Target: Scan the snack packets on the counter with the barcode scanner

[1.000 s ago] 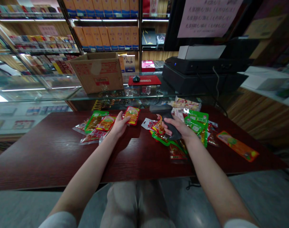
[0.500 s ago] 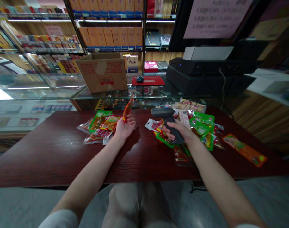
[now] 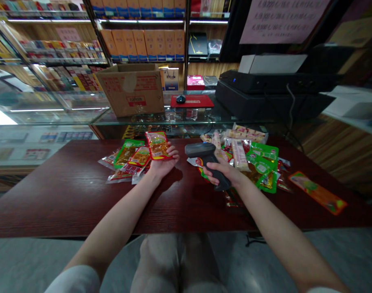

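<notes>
Around the dark red-brown table [image 3: 91,195], the light is moderate and cool, with bright strip lights under the shelves beyond its far edge, a blown-out white patch beyond its far left, a soft sheen on its left part and a dim shadow on its top beside the left hand [image 3: 164,160]. The glass counter [image 3: 198,118] just behind the table carries streaky reflections, and the snack packets on it throw small glints. Wide-angle stretching and smeared blur affect the sides, strongest in the murky area right of the table, while the lettering above it is soft.
</notes>
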A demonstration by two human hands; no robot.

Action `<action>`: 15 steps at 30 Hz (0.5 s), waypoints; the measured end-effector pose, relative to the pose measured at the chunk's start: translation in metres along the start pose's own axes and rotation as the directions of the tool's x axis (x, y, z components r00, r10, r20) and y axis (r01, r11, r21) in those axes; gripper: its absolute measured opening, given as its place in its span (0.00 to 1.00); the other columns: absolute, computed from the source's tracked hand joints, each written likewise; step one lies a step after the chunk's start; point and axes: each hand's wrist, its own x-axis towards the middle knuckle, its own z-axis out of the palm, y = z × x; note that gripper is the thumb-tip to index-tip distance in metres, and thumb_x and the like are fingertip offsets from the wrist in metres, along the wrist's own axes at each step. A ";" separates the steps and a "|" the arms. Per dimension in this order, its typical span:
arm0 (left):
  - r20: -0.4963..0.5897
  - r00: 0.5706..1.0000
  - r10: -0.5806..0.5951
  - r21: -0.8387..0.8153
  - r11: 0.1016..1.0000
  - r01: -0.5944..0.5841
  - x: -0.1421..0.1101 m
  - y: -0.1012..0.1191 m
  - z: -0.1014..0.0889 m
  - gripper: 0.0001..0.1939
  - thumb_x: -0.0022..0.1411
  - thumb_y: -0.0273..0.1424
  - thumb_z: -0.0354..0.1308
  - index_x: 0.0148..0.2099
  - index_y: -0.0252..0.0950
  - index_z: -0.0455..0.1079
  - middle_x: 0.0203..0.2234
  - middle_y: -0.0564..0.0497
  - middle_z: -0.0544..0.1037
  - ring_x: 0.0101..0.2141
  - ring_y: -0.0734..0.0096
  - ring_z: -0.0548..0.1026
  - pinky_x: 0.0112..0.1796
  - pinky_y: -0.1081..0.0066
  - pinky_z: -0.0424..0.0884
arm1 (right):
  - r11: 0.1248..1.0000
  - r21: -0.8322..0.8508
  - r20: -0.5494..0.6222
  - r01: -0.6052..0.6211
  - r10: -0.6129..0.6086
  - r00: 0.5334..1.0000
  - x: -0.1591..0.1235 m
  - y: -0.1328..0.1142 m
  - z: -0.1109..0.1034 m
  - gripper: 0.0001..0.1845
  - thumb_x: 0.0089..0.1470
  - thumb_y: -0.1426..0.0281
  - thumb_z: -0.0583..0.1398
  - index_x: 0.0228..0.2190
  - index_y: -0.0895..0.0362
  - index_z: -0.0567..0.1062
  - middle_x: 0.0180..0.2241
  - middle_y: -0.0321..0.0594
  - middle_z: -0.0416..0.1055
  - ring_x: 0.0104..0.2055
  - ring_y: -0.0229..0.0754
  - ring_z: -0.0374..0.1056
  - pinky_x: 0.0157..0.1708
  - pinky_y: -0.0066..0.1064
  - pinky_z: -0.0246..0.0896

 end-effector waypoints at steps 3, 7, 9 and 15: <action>0.006 1.000 -0.009 0.012 1.000 0.009 0.002 -0.001 -0.001 0.15 0.69 0.30 0.41 0.40 0.40 0.71 0.23 0.55 0.55 0.24 0.75 0.57 0.32 0.72 0.64 | 1.000 0.001 0.011 -0.006 0.006 1.000 0.000 0.000 0.001 0.18 0.50 0.58 0.65 0.31 0.57 0.64 0.20 0.27 0.63 0.13 0.28 0.55 0.12 0.22 0.47; -0.015 1.000 -0.025 0.058 0.998 0.026 0.008 -0.003 -0.004 0.15 0.69 0.32 0.43 0.39 0.41 0.71 0.22 0.55 0.54 0.23 0.75 0.57 0.32 0.72 0.64 | 1.000 -0.016 0.006 -0.005 0.006 1.000 0.000 -0.001 0.000 0.17 0.50 0.59 0.65 0.31 0.57 0.65 0.20 0.27 0.62 0.13 0.28 0.55 0.13 0.22 0.46; -0.043 0.998 -0.054 0.090 0.994 0.057 0.012 -0.004 -0.005 0.17 0.70 0.33 0.41 0.37 0.40 0.71 0.22 0.55 0.53 0.23 0.74 0.56 0.30 0.72 0.64 | 1.000 -0.028 -0.002 -0.009 0.009 1.000 -0.001 -0.001 0.000 0.17 0.50 0.60 0.65 0.31 0.57 0.65 0.20 0.27 0.62 0.13 0.28 0.55 0.13 0.22 0.46; -0.035 0.998 -0.054 0.145 0.988 0.058 0.019 -0.007 -0.009 0.17 0.69 0.36 0.41 0.34 0.39 0.68 0.21 0.56 0.54 0.22 0.74 0.56 0.28 0.73 0.63 | 1.000 -0.015 0.005 -0.019 0.019 1.000 -0.002 -0.003 0.004 0.17 0.50 0.61 0.64 0.34 0.57 0.65 0.20 0.27 0.62 0.13 0.28 0.55 0.13 0.22 0.49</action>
